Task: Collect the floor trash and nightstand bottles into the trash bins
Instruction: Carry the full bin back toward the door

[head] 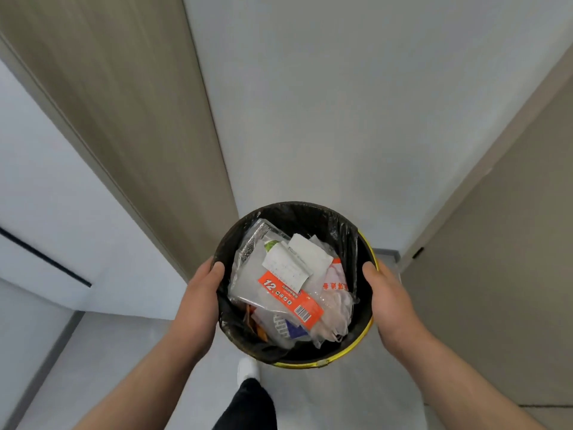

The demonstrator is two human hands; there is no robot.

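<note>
A round trash bin sits centre frame, seen from straight above, with a yellow rim showing along its right and near edge and a black liner bag draped over its far and left lip. It's packed: clear plastic wrappers on the left, a white paper receipt on top toward the far side, an orange label (big "12", barcode at its near end) slanting across the middle.

One lined trash bin, two hands, one white shoe, and perhaps six wrappers inside.
</note>
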